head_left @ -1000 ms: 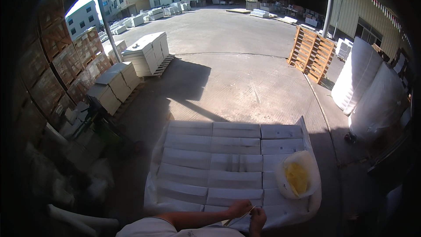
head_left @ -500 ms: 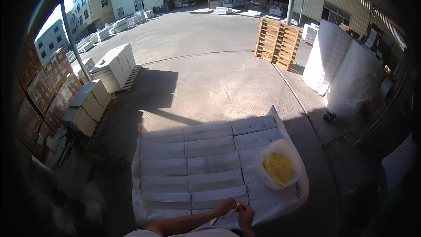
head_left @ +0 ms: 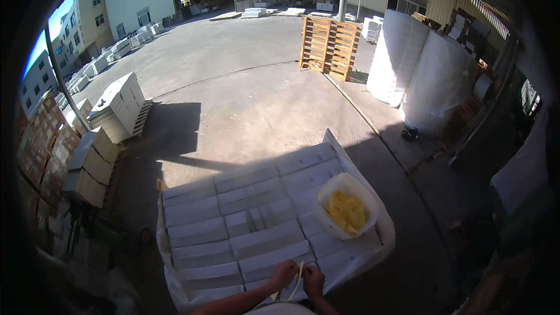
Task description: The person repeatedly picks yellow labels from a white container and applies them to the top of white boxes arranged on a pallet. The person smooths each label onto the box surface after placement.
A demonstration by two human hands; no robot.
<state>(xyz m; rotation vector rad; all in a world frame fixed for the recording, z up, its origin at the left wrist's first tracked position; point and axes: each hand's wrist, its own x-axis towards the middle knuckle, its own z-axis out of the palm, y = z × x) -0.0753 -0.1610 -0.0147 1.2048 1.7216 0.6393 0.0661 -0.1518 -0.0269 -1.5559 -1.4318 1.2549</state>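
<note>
Low in the head view, my left hand (head_left: 284,274) and my right hand (head_left: 313,281) are close together, over the near edge of a stack of white boxes (head_left: 256,242). Both hands look closed. A thin pale yellow strip (head_left: 297,286) runs between them and hangs down toward my body; its lower part is partly hidden by my arm. On the right side of the boxes stands a white tub or bag (head_left: 321,205) with crumpled yellow pieces (head_left: 347,210) inside. White wrapping (head_left: 379,248) hangs around the sides of the stack.
A wooden pallet (head_left: 329,46) stands on edge beyond the boxes, beside large white rolls (head_left: 396,58). On the left are pallets of pale slabs (head_left: 119,108) and brown crates (head_left: 44,146). A dark doorway opens at the back.
The view has swung to the right, so the surroundings appear shifted left. My hands stay close together at the strip, and its upper end now stands up between them.
</note>
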